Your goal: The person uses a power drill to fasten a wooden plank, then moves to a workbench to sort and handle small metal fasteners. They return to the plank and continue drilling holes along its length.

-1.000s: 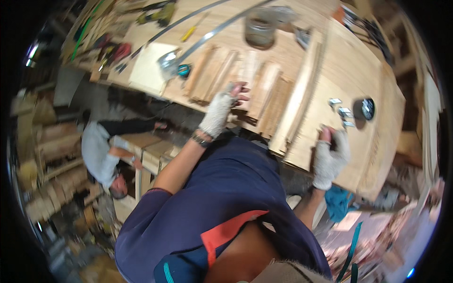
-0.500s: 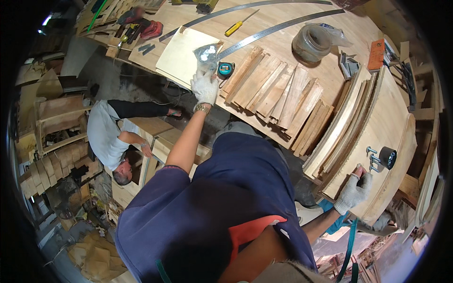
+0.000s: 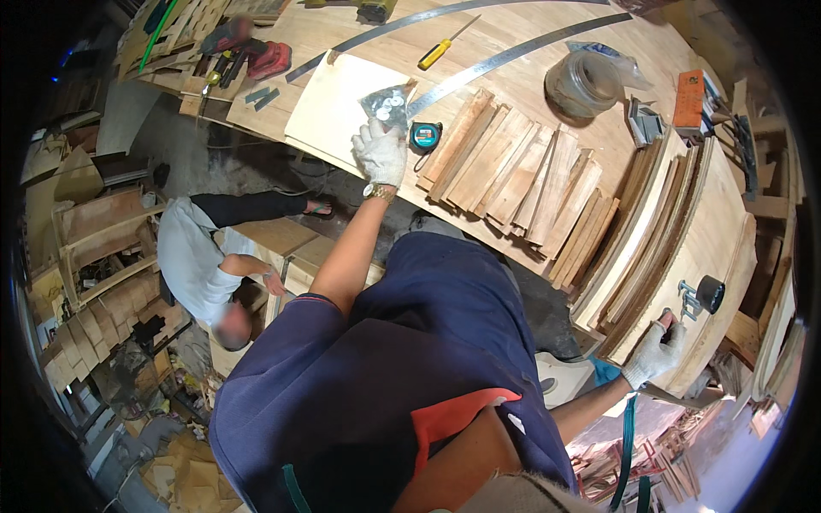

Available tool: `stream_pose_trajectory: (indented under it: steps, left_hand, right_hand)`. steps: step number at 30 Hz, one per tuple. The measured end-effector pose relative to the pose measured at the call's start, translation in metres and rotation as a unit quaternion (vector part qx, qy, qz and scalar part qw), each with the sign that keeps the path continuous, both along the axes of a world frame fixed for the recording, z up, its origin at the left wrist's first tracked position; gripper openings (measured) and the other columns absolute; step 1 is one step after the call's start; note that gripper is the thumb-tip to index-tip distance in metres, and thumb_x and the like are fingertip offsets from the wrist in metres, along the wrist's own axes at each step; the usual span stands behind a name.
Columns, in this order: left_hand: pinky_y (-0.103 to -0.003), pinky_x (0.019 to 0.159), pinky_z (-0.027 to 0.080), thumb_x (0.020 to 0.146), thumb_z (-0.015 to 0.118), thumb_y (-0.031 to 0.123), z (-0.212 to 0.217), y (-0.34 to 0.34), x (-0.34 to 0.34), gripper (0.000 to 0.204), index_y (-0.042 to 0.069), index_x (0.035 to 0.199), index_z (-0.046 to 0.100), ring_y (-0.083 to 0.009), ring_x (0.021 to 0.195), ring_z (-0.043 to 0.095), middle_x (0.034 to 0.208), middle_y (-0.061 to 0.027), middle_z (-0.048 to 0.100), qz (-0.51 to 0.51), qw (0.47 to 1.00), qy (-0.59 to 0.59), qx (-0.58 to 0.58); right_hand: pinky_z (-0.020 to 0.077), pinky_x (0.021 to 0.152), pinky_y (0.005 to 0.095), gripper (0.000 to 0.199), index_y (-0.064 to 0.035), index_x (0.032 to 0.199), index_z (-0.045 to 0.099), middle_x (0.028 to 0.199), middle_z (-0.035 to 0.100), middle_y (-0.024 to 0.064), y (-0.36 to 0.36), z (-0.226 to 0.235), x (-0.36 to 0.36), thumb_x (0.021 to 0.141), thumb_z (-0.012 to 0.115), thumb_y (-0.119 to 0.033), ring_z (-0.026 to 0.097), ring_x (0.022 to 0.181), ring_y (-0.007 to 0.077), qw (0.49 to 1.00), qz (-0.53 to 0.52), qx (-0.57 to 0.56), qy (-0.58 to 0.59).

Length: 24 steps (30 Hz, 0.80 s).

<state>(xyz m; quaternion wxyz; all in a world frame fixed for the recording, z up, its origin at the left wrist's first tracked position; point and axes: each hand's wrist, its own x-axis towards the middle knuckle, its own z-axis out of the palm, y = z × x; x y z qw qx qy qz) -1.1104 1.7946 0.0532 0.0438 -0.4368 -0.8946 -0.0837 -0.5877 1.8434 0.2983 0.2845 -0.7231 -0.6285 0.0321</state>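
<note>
My left hand (image 3: 380, 156), in a white knit glove with a watch at the wrist, has its fingers curled at the near end of a clear plastic bag (image 3: 391, 103) of shiny washers. The bag rests over a pale board (image 3: 321, 103) at the table's edge. A teal and black tape measure (image 3: 424, 137) sits just right of that hand. At the far right, my right hand (image 3: 656, 350), also gloved with bare fingertips, is closed low over a curved wooden panel. Whatever its fingertips pinch is too small to make out. Beside them are several metal bolts (image 3: 688, 299) and a black round part (image 3: 710, 293).
Wooden strips (image 3: 513, 171) lie in a row along the near table edge, beside stacked curved panels (image 3: 633, 231). Behind are a yellow screwdriver (image 3: 436, 55), a steel ruler (image 3: 513, 64), a plastic jar (image 3: 581, 84) and a red power tool (image 3: 269, 60). A person (image 3: 201, 256) bends over boxes at left.
The whole view has shifted, so the table things sit slightly further right. My left fingers are more curled at the bag. The right hand stays beside the bolts.
</note>
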Motion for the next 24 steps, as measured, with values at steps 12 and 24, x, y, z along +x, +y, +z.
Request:
stream_pose_trajectory:
  steps: [12, 24]
  left_hand:
    - [-0.047, 0.096, 0.041, 0.078, 0.078, 0.027, -0.009, -0.009, -0.012, 0.014, 0.020, 0.091, 0.078, -0.0234, 0.110, 0.056, 0.107, -0.0014, 0.061, -0.001, 0.997, -0.054, 0.054]
    - [-0.027, 0.070, 0.057, 0.097, 0.072, 0.009, 0.126, 0.013, 0.054, 0.025, -0.009, 0.114, 0.071, -0.0155, 0.079, 0.072, 0.093, -0.0136, 0.077, -0.019, 0.736, -0.611, 0.291]
  right_hand:
    - [0.0500, 0.072, 0.0336, 0.021, 0.0040, 0.096, 0.071, 0.080, 0.065, 0.0093, 0.000, 0.007, -0.012, 0.099, 0.070, -0.017, 0.057, 0.074, 0.0174, 1.000, -0.012, 0.001, -0.015]
    - [0.0463, 0.062, 0.0211, 0.021, 0.0015, 0.106, 0.075, 0.089, 0.070, 0.0017, -0.004, -0.010, 0.024, 0.099, 0.073, -0.018, 0.059, 0.073, 0.0068, 0.962, -0.074, 0.033, 0.262]
